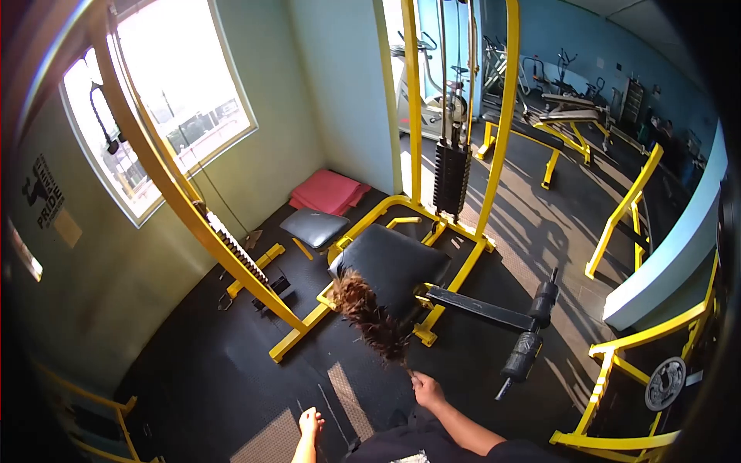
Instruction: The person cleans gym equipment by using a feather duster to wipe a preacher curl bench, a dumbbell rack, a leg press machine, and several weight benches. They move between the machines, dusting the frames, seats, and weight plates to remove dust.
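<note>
My right hand (428, 390) is wrapped round the handle of a brown feather duster (370, 315). The duster points up and to the left, its feathers over the near edge of a black padded seat (394, 262) on a yellow-framed leg machine. To the right, the machine's lever arm ends in black foam rollers (526, 354). My left hand (311, 422) hovers low above the dark floor, away from the machine; its fingers are curled in and nothing shows in them.
A smaller black pad (314, 224) lies behind the seat, near folded red mats (329, 191) in the corner. Left stands a yellow cable frame (174, 170). A weight stack (451, 179) rises behind. Benches (571, 116) fill the back, and a yellow rack with a plate (664, 384) stands right.
</note>
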Demonstrator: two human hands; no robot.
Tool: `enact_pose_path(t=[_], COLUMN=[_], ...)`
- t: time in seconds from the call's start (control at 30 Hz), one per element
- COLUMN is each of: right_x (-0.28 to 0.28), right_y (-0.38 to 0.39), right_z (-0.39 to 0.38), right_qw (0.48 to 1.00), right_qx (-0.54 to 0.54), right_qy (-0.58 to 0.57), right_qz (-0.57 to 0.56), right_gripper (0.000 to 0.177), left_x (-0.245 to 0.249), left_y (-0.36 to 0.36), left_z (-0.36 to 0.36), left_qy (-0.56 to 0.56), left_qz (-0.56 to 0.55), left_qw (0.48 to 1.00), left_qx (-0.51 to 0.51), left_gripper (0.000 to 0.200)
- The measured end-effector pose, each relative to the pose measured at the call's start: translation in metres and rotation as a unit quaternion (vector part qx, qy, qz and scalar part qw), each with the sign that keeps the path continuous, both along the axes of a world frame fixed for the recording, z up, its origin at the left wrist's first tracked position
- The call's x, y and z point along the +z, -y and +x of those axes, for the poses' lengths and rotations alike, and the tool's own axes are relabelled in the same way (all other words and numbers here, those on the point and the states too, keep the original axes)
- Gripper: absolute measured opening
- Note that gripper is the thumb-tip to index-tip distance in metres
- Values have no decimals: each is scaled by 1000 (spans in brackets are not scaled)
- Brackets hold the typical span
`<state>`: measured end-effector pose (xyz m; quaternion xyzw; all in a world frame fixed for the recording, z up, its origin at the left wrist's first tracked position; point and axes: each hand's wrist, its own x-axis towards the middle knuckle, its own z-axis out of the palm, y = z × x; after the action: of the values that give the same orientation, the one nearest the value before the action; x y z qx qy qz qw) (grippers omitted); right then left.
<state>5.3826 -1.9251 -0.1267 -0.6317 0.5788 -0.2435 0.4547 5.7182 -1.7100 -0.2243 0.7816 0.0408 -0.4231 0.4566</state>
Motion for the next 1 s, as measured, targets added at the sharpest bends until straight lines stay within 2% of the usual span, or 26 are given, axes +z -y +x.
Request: enact_pose_path(t=[0.07,0.13,0.17,0.23,0.27,0.3,0.37,0.4,0.47,0.5,0.53,0.57,0.63,0.67,0.7,0.73,0.77,0.8,0.87,0.9,0.97,1.0], right_x=[-13,-24,-23,-30,-36,-30,-47,-58,-72,-78,-78,-80,-101,-111,-117,-116,-114,-117,-90,-89,-78,-71], right_y=[29,57,74,106,123,140,168,182,211,228,243,260,283,289,292,299,304,302,304,301,296,294], right_z=[7,13,15,26,30,35,47,55,68,73,79,84,93,95,99,106,111,115,126,134,148,153], right_qw=[999,990,997,994,990,993,990,985,981,984,979,979,969,979,981,982,970,972,996,991,992,994], right_qx=[-26,-49,-48,-71,-92,-103,-125,-149,-179,-176,-199,-188,-180,-169,-163,-159,-127,-156,-72,-80,-75,-56], right_qy=[10,5,17,22,29,34,42,52,6,-8,4,25,45,56,56,57,12,27,2,1,0,-1], right_qz=[-41,-132,-59,-82,-107,-54,-59,-67,-76,-35,-51,-76,-162,-95,-85,-80,-205,-175,-53,-106,-99,-98], right_gripper=[30,32,32,33,33,34,35,35,35,35,35,33,30,33,33,33,32,30,29,28,28,29], left_x=[7,12,11,7,9,16,35,36,41,43,46,46,59,65,70,74,78,82,74,70,59,57], left_y=[68,129,158,209,229,245,267,273,277,280,283,287,300,303,312,323,335,341,382,401,441,463], left_z=[26,41,44,46,46,44,40,39,49,58,67,73,95,100,103,108,113,116,132,140,152,158], left_qy=[31,41,39,72,71,63,35,35,17,47,77,164,200,231,271,261,259,259,271,283,272,239], left_qz=[-34,-82,-79,-180,-177,-158,-114,-137,-97,-85,-70,-57,-16,13,15,12,23,33,18,1,-16,-9], left_qw=[997,991,991,973,974,972,965,962,961,958,953,944,937,929,920,924,920,916,898,881,863,853], left_qx=[-65,-96,-101,-122,-119,-165,-232,-235,-259,-271,-284,-280,-287,-288,-281,-280,-292,-303,-347,-379,-424,-464], left_gripper=[28,28,28,30,30,32,34,34,33,31,30,24,22,21,20,20,20,20,21,23,30,44])
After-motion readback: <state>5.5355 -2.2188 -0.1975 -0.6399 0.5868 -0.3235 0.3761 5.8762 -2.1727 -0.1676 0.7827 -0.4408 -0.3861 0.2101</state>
